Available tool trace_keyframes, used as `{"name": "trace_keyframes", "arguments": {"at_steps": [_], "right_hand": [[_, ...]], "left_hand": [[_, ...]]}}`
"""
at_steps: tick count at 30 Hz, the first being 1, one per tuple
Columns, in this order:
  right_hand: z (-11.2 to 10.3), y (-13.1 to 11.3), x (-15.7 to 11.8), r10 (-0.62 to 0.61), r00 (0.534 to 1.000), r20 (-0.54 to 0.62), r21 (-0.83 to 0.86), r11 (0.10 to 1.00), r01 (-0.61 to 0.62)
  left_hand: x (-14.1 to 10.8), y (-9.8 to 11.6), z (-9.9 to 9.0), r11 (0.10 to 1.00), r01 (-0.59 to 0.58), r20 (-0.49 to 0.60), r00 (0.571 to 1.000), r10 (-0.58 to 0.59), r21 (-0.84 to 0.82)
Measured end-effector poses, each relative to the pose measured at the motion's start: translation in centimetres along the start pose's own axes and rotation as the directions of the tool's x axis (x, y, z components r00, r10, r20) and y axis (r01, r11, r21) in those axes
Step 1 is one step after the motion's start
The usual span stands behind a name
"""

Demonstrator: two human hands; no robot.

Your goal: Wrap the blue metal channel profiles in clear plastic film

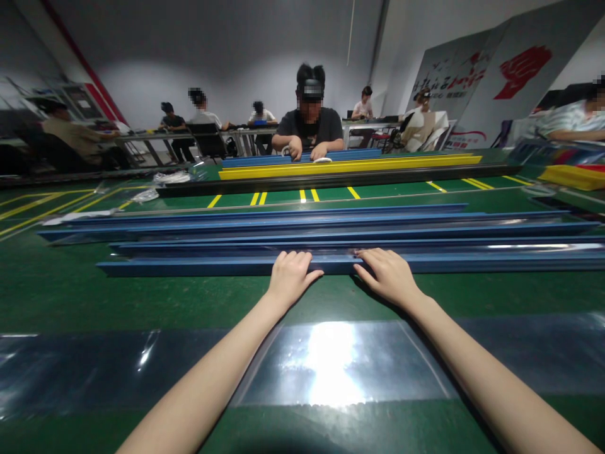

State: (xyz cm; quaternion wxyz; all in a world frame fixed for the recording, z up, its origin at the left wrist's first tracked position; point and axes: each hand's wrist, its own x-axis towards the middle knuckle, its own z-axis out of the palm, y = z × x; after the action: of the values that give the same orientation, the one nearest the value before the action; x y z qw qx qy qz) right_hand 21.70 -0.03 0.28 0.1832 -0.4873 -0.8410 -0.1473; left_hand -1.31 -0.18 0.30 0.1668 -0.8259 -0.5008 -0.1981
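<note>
Resting at mid-frame: left hand [290,274] and right hand [389,271], both on the near wall of the closest blue channel [189,268]. Fingers part-curled over the top edge, thumbs on the near side, left one pointing right. Hands set apart with a short run of wall between them. Can't tell from here if either is really gripping or just laid on.

Channel runs left-right across the middle, off toward the right edge. Below it, flat on the green tabletop [208,306], a wide clear strip [387,369] spans the lower frame, strong glare at center, forearms over it.

Just behind the channel: more blue channels [155,232], parallel. Further up, a black bar [378,177], then a yellow channel [350,168].

Top center: co-worker [309,129] facing us, both hands low near a white roll [322,160]. Upper left: more seated people [205,116]. Upper right: wall panel with red fist [522,72].
</note>
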Motion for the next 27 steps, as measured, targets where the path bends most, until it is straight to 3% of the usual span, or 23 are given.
{"name": "trace_keyframes", "arguments": {"at_steps": [12,27], "right_hand": [[-0.06,-0.12,0.01,0.001,1.0,-0.001,-0.013,1.0,-0.001],[0.03,-0.12,0.06,0.003,1.0,0.0,-0.017,1.0,-0.003]], "left_hand": [[0.02,-0.01,-0.05,1.0,0.005,0.021,1.0,-0.004,-0.012],[-0.11,-0.21,0.45,0.998,-0.024,-0.028,0.999,0.022,-0.066]]}}
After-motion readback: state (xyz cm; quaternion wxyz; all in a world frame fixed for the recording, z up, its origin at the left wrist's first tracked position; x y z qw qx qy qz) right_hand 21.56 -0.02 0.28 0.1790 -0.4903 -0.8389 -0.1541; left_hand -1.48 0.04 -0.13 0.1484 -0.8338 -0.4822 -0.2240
